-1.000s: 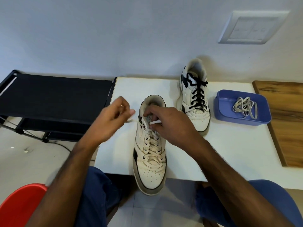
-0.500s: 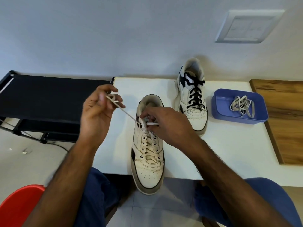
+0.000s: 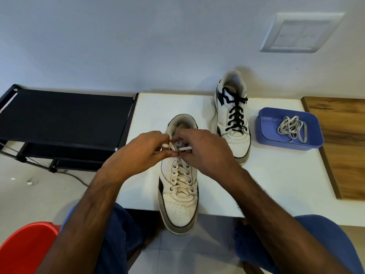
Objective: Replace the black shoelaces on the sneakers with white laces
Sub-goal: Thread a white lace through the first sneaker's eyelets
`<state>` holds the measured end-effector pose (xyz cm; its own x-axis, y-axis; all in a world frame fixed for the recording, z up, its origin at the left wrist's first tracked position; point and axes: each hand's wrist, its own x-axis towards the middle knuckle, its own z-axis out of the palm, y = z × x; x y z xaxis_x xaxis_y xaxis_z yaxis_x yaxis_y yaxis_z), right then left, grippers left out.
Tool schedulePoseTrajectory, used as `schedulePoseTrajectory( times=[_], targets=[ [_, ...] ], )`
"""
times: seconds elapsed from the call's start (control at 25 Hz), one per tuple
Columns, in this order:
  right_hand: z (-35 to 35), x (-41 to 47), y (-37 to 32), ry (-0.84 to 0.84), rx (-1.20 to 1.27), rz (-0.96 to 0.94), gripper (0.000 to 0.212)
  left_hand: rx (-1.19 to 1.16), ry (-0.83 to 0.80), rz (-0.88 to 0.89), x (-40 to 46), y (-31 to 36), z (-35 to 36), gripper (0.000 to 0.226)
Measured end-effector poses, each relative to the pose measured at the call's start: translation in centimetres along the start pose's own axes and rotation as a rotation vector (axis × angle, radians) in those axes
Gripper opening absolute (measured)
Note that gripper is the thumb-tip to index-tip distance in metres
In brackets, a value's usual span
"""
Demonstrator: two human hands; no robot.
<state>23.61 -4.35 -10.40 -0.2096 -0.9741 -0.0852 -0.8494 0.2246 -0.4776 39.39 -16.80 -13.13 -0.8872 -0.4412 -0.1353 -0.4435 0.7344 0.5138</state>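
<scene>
White lace (image 3: 180, 176) runs criss-cross up the near sneaker (image 3: 178, 186), which stands on the white table (image 3: 276, 175) with its toe hanging past the near edge. Both forearms reach in from the near side and meet over the top eyelets of that sneaker. The left hand (image 3: 142, 150) comes from the left, knuckles up, its fingers curled and its thumb and fingertips pinching one loose end of the lace, a small loop of which shows just above the thumb. The right hand (image 3: 203, 151) comes from the right, also knuckles up, its fingers curled round the other end of the lace, which sticks out as a short straight piece pointing right between the fingers. The two grips sit almost touching each other, directly over the tongue, with the laced rows lying nearer than the hands.

To the far right stands the second sneaker (image 3: 233, 119), toe pointing near, threaded with a black lace (image 3: 236, 115). Just right of it a blue tray (image 3: 264, 133) holds a loose coil of spare white lace (image 3: 292, 128). A wooden board (image 3: 343, 147) lies at the right edge of the table. Left of the table is a black rack (image 3: 65, 117), and a red chair (image 3: 23, 248) shows at the near left corner.
</scene>
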Motion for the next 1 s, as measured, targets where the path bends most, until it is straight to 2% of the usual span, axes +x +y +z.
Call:
schedulePoseTrajectory(
  times=[0.04,0.08,0.12,0.24,0.32,0.36,0.4,0.48,0.56,0.64,0.76,0.88,1.0],
  targets=[
    [0.0,0.0,0.0,0.007,0.007,-0.007,0.036,-0.013,-0.023,0.007,-0.2,-0.2,-0.1,0.032],
    [0.0,0.0,0.1,0.017,0.009,-0.018,0.036,-0.123,-0.008,0.024,-0.5,-0.4,-0.1,0.028],
    [0.1,0.0,0.2,0.028,0.004,-0.03,0.035,-0.307,0.056,0.035,-1.0,-0.7,-0.4,0.03],
    [0.3,0.3,0.5,0.042,0.001,-0.031,0.035,-1.04,0.438,0.052,-2.1,-1.5,-1.6,0.029],
    [0.5,0.4,0.5,0.041,0.015,-0.039,0.037,-1.327,0.548,0.087,-2.0,-1.2,-1.8,0.03],
    [0.6,0.5,0.5,0.033,0.006,-0.056,0.038,-1.359,0.567,0.094,-1.9,-0.8,-1.6,0.03],
    [0.6,0.4,0.7,0.02,-0.001,-0.079,0.038,-1.283,0.577,0.084,-1.8,-0.5,-1.5,0.03],
    [0.2,0.1,1.9,-0.053,0.12,-0.126,0.041,-0.916,0.518,0.033,-1.6,-0.1,-1.3,0.028],
    [-0.7,-0.2,3.7,-0.139,0.392,-0.113,0.041,-0.502,0.331,-0.075,-1.4,-0.4,-0.5,0.032],
    [-1.4,-0.4,5.2,-0.166,0.514,-0.061,0.038,-0.265,0.179,-0.148,-1.2,-0.8,0.1,0.043],
    [-1.3,-0.4,5.8,-0.155,0.472,-0.022,0.029,-0.212,0.174,-0.125,-1.1,-1.4,-0.2,0.048],
    [-0.6,-0.3,5.3,-0.118,0.481,-0.021,0.021,-0.022,0.094,-0.076,-1.1,-1.4,-0.4,0.049],
    [-0.6,-0.2,5.3,-0.07,0.473,-0.005,0.017,0.051,0.046,0.033,-0.9,-1.3,0.2,0.049]
  ],
)
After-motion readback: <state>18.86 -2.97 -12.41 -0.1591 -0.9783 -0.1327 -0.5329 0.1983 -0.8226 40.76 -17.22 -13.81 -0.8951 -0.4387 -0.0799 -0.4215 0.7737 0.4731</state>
